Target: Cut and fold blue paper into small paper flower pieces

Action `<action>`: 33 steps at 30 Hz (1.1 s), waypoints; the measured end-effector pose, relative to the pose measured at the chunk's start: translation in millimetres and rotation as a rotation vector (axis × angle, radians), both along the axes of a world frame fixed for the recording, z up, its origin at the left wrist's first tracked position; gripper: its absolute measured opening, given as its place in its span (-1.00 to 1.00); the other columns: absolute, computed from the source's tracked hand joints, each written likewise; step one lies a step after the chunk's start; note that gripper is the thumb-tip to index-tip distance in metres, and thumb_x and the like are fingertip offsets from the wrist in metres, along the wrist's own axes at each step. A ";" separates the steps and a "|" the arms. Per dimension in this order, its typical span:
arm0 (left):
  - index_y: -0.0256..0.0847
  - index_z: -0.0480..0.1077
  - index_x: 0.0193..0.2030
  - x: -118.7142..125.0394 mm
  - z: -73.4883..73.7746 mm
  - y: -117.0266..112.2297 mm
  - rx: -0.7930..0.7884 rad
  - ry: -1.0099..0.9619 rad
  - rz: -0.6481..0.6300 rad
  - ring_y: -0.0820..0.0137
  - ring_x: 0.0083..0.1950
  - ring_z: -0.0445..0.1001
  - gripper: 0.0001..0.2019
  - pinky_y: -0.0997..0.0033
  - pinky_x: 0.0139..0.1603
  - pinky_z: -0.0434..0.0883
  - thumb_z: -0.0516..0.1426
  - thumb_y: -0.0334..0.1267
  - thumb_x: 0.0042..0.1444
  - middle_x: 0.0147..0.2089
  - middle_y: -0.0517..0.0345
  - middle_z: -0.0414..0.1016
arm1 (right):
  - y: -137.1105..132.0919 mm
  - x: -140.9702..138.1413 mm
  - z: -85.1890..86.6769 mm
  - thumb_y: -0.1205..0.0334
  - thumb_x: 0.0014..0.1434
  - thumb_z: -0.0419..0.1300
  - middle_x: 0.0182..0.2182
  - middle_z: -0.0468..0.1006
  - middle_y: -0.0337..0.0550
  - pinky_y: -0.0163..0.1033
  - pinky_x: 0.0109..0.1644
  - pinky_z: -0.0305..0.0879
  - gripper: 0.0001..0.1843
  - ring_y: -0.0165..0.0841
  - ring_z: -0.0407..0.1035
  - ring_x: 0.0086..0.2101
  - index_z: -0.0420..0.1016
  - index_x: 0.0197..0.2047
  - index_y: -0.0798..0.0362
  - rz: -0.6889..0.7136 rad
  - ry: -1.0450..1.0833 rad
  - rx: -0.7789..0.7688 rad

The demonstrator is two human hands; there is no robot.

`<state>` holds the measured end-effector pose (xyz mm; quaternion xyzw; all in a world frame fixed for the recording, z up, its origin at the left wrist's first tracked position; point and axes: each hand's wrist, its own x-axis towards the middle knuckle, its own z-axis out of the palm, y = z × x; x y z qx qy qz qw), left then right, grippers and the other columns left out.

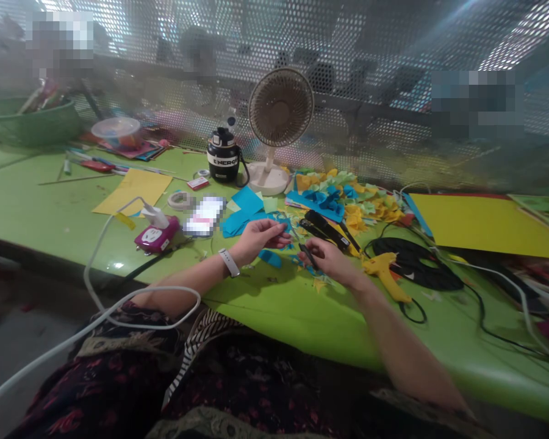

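Note:
My left hand point(266, 239), with a white band at the wrist, is closed in a pinch on a small piece of blue paper point(282, 224), mostly hidden by the fingers. To its right, my right hand point(327, 261) grips the dark handles of a pair of scissors point(308, 255). Their blades point up and left, toward the pinched paper. Small blue and yellow paper scraps lie on the green table below both hands. Behind my left hand are blue paper sheets point(242, 224). A black stapler point(326, 230) rests just beyond my right hand.
Folded paper pieces point(370, 204) are heaped behind the stapler. A yellow glue gun point(387, 274) lies on the right by a black mat point(421, 265). A fan point(281, 110), a black bottle point(223, 158), a phone point(205, 216) and a purple socket block point(158, 236) with a white cable stand around.

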<state>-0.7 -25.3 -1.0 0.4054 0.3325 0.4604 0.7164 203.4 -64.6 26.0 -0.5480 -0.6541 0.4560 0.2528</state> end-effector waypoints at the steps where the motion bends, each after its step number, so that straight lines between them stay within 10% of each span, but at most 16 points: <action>1: -0.35 0.44 -0.32 0.0 0.0 -0.1 -0.004 -0.004 -0.002 0.44 -0.38 0.61 -0.73 0.40 -0.22 0.55 0.36 -0.19 0.07 -0.32 -0.02 0.65 | -0.2 -0.5 0.4 -0.36 -0.22 0.38 -0.56 0.26 -0.37 -0.28 -0.42 0.10 -0.35 -0.41 0.23 -0.49 0.26 -0.42 0.01 -0.005 0.001 -0.001; 33: -0.35 0.43 -0.33 -0.7 0.1 1.1 0.014 -0.073 0.010 0.40 -0.36 0.62 -0.62 0.45 -0.31 0.53 0.42 -0.10 -0.07 -0.39 0.04 0.62 | 0.3 2.3 -3.3 -0.27 -0.15 0.41 -0.58 0.43 -0.30 -0.29 -0.45 0.19 -0.44 -0.40 0.31 -0.52 0.33 -0.43 0.02 -0.031 0.044 0.015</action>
